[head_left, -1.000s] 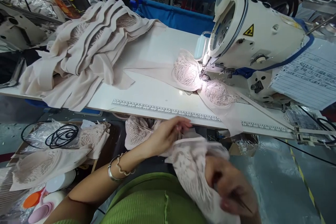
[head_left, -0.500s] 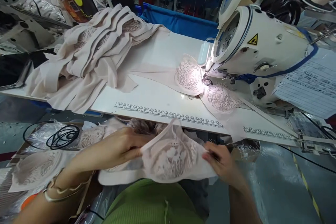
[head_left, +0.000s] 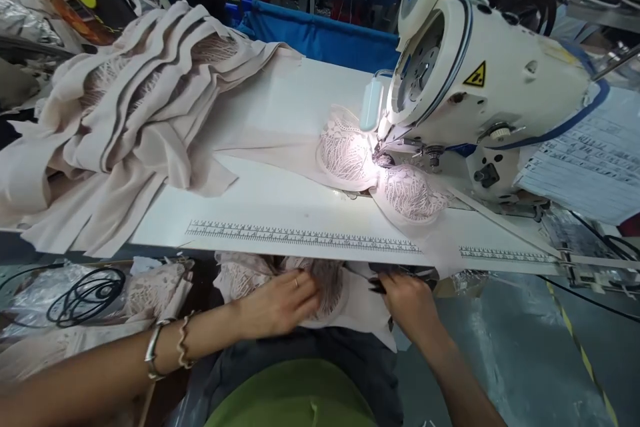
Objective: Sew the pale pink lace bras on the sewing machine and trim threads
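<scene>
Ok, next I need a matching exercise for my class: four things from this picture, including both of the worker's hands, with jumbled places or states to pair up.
Things:
1. Left hand
2. Right hand
3. Black cord
4. Sewing machine

Places and states:
A. looped, at the lower left of the picture
B. marked with a yellow sticker
C. holding something small and dark
D. over pale lace cloth, with a ring on one finger

Pairs: 1-D, 2-C, 3-A, 4-B
</scene>
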Motion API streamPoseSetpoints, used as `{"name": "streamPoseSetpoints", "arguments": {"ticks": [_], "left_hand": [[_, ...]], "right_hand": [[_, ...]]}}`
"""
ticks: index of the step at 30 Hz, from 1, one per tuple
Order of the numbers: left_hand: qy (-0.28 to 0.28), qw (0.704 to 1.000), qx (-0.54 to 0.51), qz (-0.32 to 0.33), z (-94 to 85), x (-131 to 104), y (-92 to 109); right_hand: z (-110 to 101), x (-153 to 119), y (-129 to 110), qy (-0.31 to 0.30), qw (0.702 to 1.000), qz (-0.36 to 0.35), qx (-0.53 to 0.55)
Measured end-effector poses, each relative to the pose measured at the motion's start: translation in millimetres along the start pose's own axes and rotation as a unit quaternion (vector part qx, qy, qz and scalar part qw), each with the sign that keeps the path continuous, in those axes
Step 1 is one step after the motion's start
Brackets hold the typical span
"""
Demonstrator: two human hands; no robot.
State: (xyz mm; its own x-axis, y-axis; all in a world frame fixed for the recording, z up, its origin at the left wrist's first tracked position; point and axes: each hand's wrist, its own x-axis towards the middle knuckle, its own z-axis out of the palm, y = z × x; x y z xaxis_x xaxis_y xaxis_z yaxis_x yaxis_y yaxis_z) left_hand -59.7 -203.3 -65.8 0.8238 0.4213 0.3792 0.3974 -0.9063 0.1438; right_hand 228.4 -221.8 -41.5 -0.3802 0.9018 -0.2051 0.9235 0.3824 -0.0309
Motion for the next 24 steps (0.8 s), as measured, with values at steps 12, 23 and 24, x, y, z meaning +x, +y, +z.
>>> {"name": "streamPoseSetpoints", "arguments": {"ticks": [12,23,24], "left_hand": [[-0.060,0.997,-0.025,0.032,-14.9,160.6,-135.4],[-0.082,0.992,0.092,0.024,-23.2,167.7,-131.1],[-0.085,0.991,0.097,0.026,-22.4,168.3,-130.5]], "right_hand": [[-94.9,144.2,94.8,0.138,0.982,0.125,-0.021],[-74.5,168.4,127.2,0.165,0.981,0.081,-0.064],[-72.8,169.6,129.0,0.161,0.983,0.067,-0.054]]}}
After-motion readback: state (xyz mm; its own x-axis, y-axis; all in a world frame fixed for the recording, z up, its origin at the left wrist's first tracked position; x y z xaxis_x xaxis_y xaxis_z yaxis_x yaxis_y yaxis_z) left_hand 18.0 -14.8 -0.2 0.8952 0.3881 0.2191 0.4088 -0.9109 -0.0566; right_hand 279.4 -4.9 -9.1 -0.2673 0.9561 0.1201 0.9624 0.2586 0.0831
